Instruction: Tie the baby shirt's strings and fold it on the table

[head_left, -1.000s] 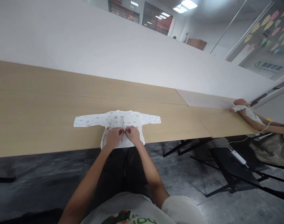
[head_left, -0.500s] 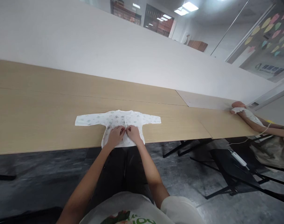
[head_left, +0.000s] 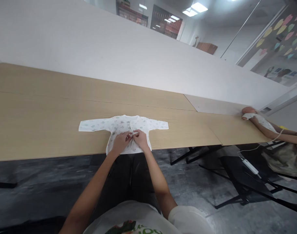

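"Item?"
"Printed shirt (head_left: pixel 121 123), lying on worktop (head_left: pixel 53 113), your twelve o'clock."
"Change?"
"Your right hand (head_left: pixel 140 139) is newly pinching up a front fold (head_left: pixel 135 132); left hand's (head_left: pixel 120 142) fingers curling narrow, hold unclear. Opening seemingly being worked."

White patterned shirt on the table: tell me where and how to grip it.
The shirt is probably best pinched by its two lower corners, coming from the near side: it lies flat, front up, and its hem reaches the near edge of the table, so lifting looks easiest there.
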Action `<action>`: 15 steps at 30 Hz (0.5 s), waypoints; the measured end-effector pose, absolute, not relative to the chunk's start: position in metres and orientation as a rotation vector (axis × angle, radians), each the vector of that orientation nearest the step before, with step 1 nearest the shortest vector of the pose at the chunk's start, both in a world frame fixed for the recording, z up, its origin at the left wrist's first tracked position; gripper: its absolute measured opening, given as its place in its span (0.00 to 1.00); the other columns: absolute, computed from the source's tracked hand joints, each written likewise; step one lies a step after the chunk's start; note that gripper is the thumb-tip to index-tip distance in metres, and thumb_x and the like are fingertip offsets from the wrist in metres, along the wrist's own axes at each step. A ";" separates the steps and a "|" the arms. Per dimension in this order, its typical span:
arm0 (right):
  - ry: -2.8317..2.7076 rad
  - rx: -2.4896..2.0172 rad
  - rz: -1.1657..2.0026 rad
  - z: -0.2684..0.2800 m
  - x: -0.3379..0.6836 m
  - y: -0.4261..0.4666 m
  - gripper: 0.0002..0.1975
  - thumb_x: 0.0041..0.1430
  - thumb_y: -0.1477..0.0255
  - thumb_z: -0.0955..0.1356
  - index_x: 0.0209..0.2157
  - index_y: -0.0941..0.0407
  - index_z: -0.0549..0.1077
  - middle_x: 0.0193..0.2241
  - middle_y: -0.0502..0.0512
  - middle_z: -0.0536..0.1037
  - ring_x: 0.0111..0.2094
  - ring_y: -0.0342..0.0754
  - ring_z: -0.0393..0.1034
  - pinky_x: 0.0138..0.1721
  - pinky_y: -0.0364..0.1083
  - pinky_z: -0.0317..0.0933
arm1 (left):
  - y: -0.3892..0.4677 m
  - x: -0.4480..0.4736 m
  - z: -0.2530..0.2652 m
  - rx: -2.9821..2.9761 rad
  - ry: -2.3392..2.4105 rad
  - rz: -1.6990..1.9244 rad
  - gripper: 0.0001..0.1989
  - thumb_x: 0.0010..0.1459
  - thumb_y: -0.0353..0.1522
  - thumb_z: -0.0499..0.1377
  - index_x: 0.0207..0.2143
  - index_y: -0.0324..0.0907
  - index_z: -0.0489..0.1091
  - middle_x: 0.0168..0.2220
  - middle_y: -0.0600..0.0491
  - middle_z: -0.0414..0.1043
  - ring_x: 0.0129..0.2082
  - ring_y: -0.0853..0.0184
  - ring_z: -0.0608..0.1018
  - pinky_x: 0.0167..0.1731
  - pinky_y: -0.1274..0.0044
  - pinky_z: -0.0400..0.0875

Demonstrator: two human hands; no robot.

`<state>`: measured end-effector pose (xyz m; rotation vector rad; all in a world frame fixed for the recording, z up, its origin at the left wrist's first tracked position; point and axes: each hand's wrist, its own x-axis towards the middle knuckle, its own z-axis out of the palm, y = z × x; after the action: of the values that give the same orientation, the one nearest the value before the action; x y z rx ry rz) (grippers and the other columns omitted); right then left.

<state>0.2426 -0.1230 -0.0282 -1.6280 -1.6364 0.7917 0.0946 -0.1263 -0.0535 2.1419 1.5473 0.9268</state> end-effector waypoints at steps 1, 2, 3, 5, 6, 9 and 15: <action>-1.633 -1.651 0.769 -0.029 0.246 -0.124 0.15 0.52 0.82 0.68 0.42 0.56 0.77 0.26 0.48 0.79 0.32 0.45 0.75 0.40 0.42 0.65 | -0.127 0.093 -0.054 2.133 1.553 0.932 0.14 0.58 0.38 0.53 0.41 0.44 0.73 0.33 0.50 0.77 0.36 0.59 0.77 0.42 0.70 0.68; -1.632 -1.673 0.747 -0.030 0.250 -0.124 0.15 0.52 0.82 0.69 0.42 0.56 0.76 0.26 0.47 0.79 0.32 0.45 0.75 0.39 0.42 0.65 | -0.127 0.091 -0.053 2.124 1.559 0.933 0.14 0.58 0.39 0.53 0.39 0.44 0.74 0.32 0.50 0.77 0.35 0.59 0.77 0.41 0.70 0.68; -1.638 -1.688 0.734 -0.031 0.255 -0.125 0.15 0.52 0.81 0.69 0.42 0.55 0.76 0.26 0.47 0.78 0.32 0.45 0.74 0.39 0.42 0.65 | -0.127 0.088 -0.053 2.113 1.568 0.928 0.14 0.58 0.39 0.53 0.38 0.44 0.74 0.32 0.50 0.77 0.35 0.60 0.77 0.40 0.71 0.69; -1.664 -1.709 0.737 -0.030 0.264 -0.122 0.14 0.52 0.80 0.70 0.42 0.55 0.76 0.26 0.48 0.78 0.32 0.46 0.74 0.39 0.42 0.65 | -0.120 0.083 -0.052 2.080 1.594 0.898 0.16 0.59 0.41 0.52 0.36 0.44 0.75 0.32 0.50 0.78 0.33 0.61 0.77 0.36 0.72 0.69; -1.676 -1.719 0.736 -0.029 0.267 -0.118 0.12 0.53 0.78 0.70 0.41 0.55 0.77 0.26 0.48 0.78 0.32 0.46 0.74 0.38 0.43 0.64 | -0.113 0.082 -0.051 2.064 1.610 0.879 0.17 0.59 0.42 0.51 0.36 0.44 0.76 0.33 0.50 0.78 0.32 0.61 0.77 0.35 0.73 0.69; -1.678 -1.760 0.640 -0.021 0.267 -0.095 0.07 0.57 0.73 0.70 0.38 0.56 0.78 0.29 0.52 0.80 0.34 0.48 0.75 0.40 0.44 0.64 | -0.080 0.084 -0.048 2.063 1.644 0.862 0.18 0.60 0.41 0.50 0.37 0.44 0.77 0.34 0.49 0.79 0.34 0.60 0.77 0.35 0.73 0.69; -1.808 -1.830 0.568 -0.005 0.233 -0.030 0.09 0.59 0.67 0.70 0.34 0.58 0.80 0.33 0.58 0.82 0.39 0.50 0.75 0.40 0.43 0.64 | -0.013 0.101 -0.047 2.023 1.782 0.870 0.15 0.55 0.30 0.50 0.37 0.40 0.76 0.40 0.44 0.79 0.40 0.57 0.78 0.43 0.69 0.70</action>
<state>0.2326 -0.0298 -0.0051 -1.8304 -1.8084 0.5680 0.1006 -0.0128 -0.0468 2.0235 1.7818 0.8703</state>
